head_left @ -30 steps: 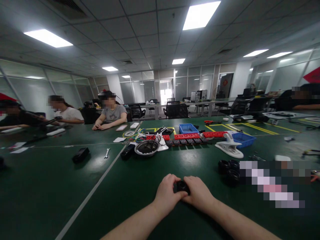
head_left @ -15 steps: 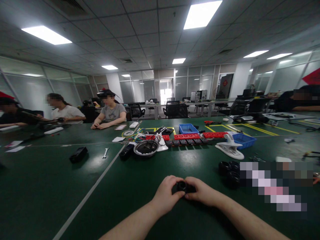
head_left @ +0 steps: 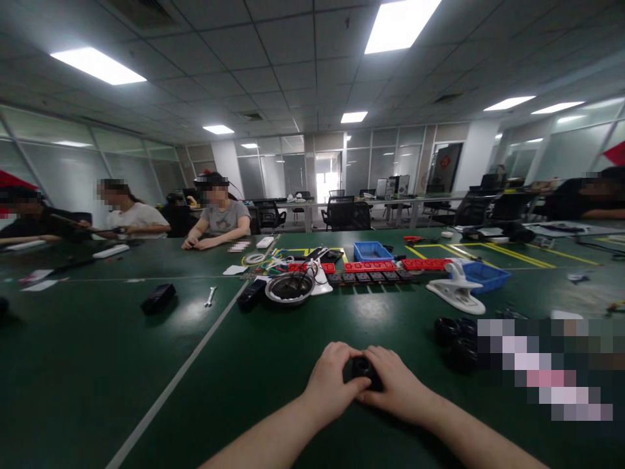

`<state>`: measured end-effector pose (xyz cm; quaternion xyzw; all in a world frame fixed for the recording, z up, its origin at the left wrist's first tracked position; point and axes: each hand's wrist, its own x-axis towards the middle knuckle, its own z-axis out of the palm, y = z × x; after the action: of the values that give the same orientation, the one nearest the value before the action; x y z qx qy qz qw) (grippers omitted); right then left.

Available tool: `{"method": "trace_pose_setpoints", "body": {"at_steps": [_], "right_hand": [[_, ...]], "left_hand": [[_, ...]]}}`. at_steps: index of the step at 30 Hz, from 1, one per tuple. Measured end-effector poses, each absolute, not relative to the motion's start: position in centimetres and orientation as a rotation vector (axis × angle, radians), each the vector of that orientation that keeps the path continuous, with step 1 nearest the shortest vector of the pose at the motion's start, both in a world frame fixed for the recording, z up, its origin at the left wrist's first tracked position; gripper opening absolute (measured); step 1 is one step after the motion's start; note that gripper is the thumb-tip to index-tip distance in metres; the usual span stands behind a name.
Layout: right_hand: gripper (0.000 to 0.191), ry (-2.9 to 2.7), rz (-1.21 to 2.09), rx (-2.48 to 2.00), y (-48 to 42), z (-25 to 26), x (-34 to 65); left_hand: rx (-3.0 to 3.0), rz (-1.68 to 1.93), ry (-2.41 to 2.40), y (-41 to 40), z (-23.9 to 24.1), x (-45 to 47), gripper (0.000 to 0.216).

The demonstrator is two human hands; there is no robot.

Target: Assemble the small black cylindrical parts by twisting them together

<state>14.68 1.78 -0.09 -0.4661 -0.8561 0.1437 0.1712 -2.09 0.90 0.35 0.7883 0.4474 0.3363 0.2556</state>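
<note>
Between my two hands is a small black round part (head_left: 362,369) with a dark hole in its top, low over the green table (head_left: 263,391). My left hand (head_left: 333,376) curls round its left side, thumb across the front. On the other side my right hand (head_left: 392,378) wraps it, the fingers meeting those of the left hand at the back. Its underside is hidden by my fingers. Several similar black round parts (head_left: 463,352) stand together to the right of my right hand.
Beyond my hands lie a metal bowl (head_left: 290,288) with cables, red strips (head_left: 370,266), a white clamp stand (head_left: 456,293) and blue trays (head_left: 372,251). At left are a black block-shaped thing (head_left: 159,298) and a wrench (head_left: 209,297). A person (head_left: 219,218) sits across the table.
My right hand has turned and closed further over the black part, its fingers now flatter along the side. The whole view has shifted slightly, so things appear a little further right.
</note>
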Motion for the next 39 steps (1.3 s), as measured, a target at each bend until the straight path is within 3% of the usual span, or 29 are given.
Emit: {"method": "trace_pose_setpoints", "body": {"at_steps": [7,15,20,25,31,39], "right_hand": [[0.026,-2.446,0.864,-1.115,2.9,1.2,16.3],[0.021,-2.332,0.332,-1.536,1.7,-0.3,13.9],[0.021,-2.347,0.138,-1.545,1.0,-0.2,13.2],[0.036,-2.362,0.484,-1.398,1.6,0.1,14.3],[0.020,-2.352,0.784,-1.289,2.9,-0.2,15.7],[0.011,-2.336,0.272,-1.549,1.7,-0.4,13.4]], "left_hand": [[2.176,0.852,1.104,0.7,0.6,-2.2,0.039],[2.039,0.929,1.375,1.0,0.2,-1.5,0.032],[2.003,0.947,1.420,1.0,0.1,-1.4,0.032],[2.042,0.896,1.191,1.5,0.3,-2.4,0.038],[2.038,0.859,1.112,1.9,0.4,-2.9,0.040],[1.933,0.950,1.361,1.7,-0.1,-2.1,0.037]]}}
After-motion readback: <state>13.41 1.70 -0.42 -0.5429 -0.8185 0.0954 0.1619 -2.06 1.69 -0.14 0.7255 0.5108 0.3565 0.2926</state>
